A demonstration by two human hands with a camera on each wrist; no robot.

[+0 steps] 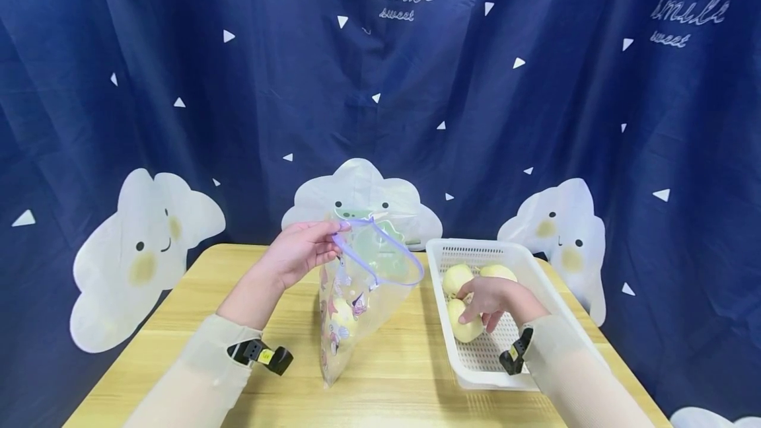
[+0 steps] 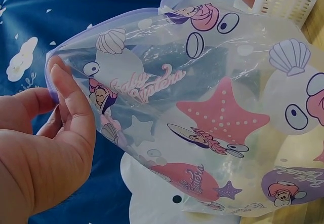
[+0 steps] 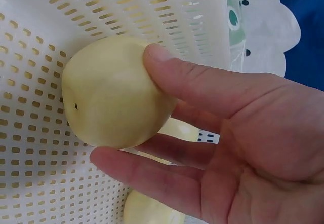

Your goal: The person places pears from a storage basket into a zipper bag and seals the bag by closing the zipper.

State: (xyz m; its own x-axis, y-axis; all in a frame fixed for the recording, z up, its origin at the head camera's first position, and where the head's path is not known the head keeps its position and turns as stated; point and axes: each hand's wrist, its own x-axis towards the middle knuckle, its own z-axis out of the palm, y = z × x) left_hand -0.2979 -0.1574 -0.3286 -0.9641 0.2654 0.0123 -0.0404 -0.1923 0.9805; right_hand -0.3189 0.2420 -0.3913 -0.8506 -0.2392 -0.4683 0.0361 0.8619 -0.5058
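My left hand (image 1: 303,253) pinches the purple rim of a clear plastic zip bag (image 1: 377,312), holding it upright with its mouth open. In the left wrist view, starfish and shell prints cover the bag (image 2: 223,107). A pale yellow round fruit (image 1: 343,314) shows through its side, partly hidden by the prints. My right hand (image 1: 496,297) reaches into a white basket and grips a pale yellow pear (image 1: 466,323) near the left wall. In the right wrist view, the thumb lies on one side of the pear (image 3: 114,95) and the fingers curl round the other.
The white perforated basket (image 1: 442,342) stands on the wooden table (image 1: 398,382), right of the bag. Two more pears lie at its far end, one at the left (image 1: 456,279) and one at the right (image 1: 498,272). A blue curtain (image 1: 357,124) with cloud prints hangs behind the table.
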